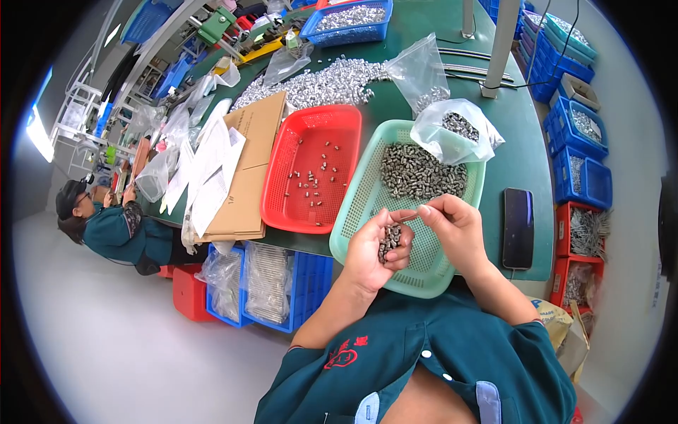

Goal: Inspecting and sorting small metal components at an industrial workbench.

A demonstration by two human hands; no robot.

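Observation:
A handful of small dark metal cylinders (389, 244) rests in the curled palm of my left hand (362, 256). My right hand (455, 230) has thumb and forefinger pinched together at the left fingertips; whatever is between them is too small to make out. Both hands are over the near part of a pale green mesh basket (347, 225). A heap of the same metal cylinders (424, 173) fills its far part. To the left stands a red mesh basket (282, 166) with several scattered small metal pieces (309, 182) in it.
A clear bag (443, 145) of parts leans on the green basket's far rim. A phone (518, 227) lies right on the green table. Cardboard (244, 180) and papers (208, 166) lie left. Behind are shiny parts (325, 83) and a blue basket (349, 32). Another person (120, 230) works far left.

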